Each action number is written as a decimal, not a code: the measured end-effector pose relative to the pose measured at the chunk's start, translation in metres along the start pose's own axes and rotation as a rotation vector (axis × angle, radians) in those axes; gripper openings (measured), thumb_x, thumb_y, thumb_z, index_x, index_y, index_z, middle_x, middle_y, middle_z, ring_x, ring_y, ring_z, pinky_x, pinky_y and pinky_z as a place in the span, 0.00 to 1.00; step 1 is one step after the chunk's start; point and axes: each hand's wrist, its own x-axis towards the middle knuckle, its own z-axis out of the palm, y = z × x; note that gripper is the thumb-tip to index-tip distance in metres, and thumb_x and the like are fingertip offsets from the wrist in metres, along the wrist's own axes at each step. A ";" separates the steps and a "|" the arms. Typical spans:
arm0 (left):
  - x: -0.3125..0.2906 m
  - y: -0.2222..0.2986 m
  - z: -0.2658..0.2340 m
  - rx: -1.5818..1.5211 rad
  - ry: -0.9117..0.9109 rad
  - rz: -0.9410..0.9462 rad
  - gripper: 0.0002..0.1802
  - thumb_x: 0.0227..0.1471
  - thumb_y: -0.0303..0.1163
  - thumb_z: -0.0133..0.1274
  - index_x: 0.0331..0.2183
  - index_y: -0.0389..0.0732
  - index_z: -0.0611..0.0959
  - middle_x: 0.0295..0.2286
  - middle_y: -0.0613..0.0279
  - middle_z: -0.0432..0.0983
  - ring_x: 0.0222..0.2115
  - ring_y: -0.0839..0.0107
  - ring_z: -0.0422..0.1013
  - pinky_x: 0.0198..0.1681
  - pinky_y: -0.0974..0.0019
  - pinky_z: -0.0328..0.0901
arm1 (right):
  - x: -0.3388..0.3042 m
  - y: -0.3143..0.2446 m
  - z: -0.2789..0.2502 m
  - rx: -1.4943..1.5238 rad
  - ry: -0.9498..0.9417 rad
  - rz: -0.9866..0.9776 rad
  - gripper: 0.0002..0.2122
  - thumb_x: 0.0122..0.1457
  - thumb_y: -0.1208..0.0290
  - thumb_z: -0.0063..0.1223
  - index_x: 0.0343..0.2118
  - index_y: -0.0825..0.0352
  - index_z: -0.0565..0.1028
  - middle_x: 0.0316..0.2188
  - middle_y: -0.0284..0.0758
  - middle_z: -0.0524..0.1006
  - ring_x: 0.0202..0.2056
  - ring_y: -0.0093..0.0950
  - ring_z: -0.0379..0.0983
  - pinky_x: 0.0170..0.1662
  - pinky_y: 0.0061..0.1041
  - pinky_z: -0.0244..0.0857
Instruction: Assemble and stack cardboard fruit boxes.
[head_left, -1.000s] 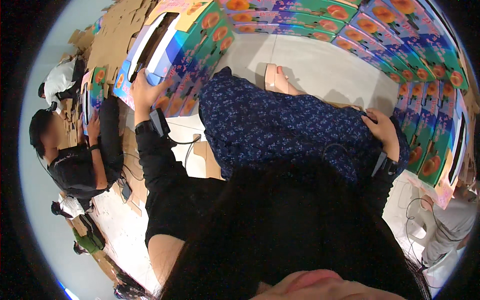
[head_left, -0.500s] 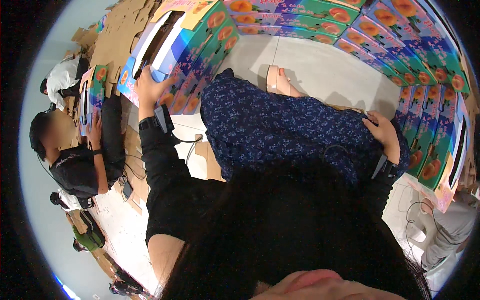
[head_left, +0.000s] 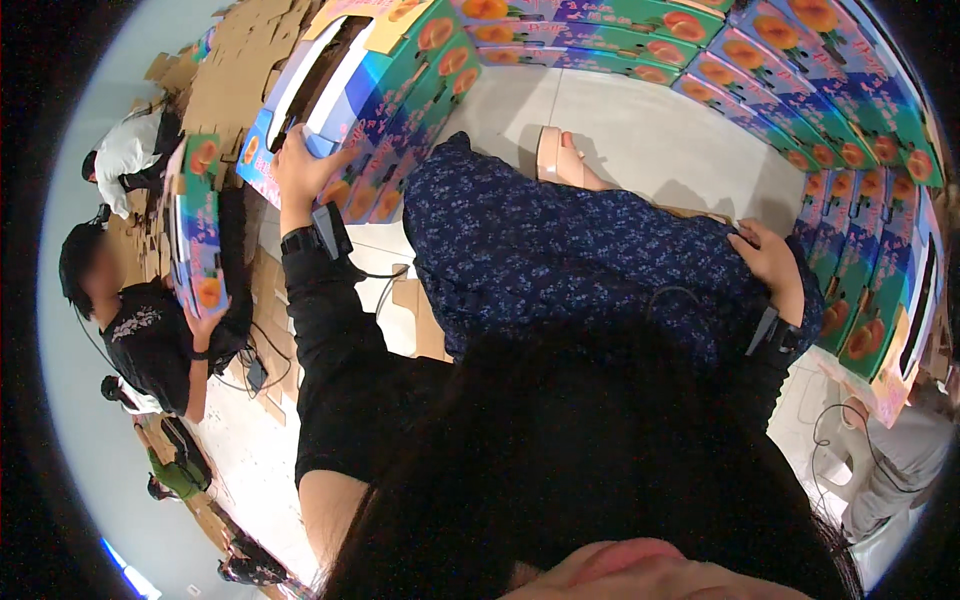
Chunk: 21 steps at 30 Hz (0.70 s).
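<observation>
At the upper left, my left hand (head_left: 303,172) grips the near corner of the top fruit carton (head_left: 375,85), thumb stretched along its side and fingers over the top edge. That carton is blue and green with printed orange fruit, and a long dark gap runs between its white top flaps. It tops a stack of like cartons. My right hand (head_left: 772,262) lies on the dark blue floral skirt (head_left: 570,255) over my knee, fingers slightly bent and apart, holding nothing. Close to its right stands another row of cartons (head_left: 850,260).
More stacked cartons (head_left: 590,40) form a wall ahead, curving to the right. On the left, a co-worker (head_left: 150,335) in black holds a similar carton (head_left: 203,230). Flattened cardboard (head_left: 235,90) lies behind. Another seated person's grey-clothed leg (head_left: 900,470) shows at the lower right.
The co-worker on the left has lifted and turned their carton so its printed side faces me. My own hands keep their places.
</observation>
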 end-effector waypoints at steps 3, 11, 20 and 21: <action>0.000 -0.001 0.002 0.017 0.044 0.021 0.54 0.20 0.58 0.64 0.46 0.31 0.71 0.40 0.44 0.74 0.45 0.53 0.69 0.53 0.56 0.54 | 0.002 0.005 0.001 -0.017 -0.002 0.003 0.21 0.51 0.57 0.54 0.45 0.65 0.73 0.37 0.48 0.77 0.41 0.41 0.74 0.44 0.32 0.66; -0.002 -0.015 0.013 -0.004 0.189 0.083 0.50 0.27 0.61 0.63 0.47 0.33 0.72 0.39 0.44 0.73 0.44 0.49 0.68 0.50 0.54 0.57 | 0.006 0.013 0.005 0.029 0.002 -0.028 0.22 0.51 0.56 0.54 0.44 0.69 0.73 0.37 0.48 0.77 0.40 0.41 0.74 0.43 0.32 0.66; -0.064 0.031 -0.018 -0.010 0.950 0.254 0.27 0.44 0.41 0.59 0.42 0.34 0.74 0.40 0.48 0.71 0.43 0.51 0.66 0.47 0.53 0.59 | -0.006 -0.002 0.002 -0.126 0.027 -0.011 0.22 0.51 0.53 0.53 0.45 0.63 0.74 0.37 0.45 0.77 0.41 0.41 0.74 0.44 0.33 0.66; -0.078 0.025 -0.013 0.031 0.985 0.190 0.24 0.46 0.37 0.57 0.43 0.34 0.74 0.39 0.48 0.71 0.42 0.50 0.66 0.47 0.53 0.58 | -0.008 -0.004 0.001 -0.134 0.028 -0.020 0.22 0.51 0.52 0.53 0.45 0.62 0.74 0.37 0.45 0.77 0.41 0.41 0.74 0.45 0.34 0.66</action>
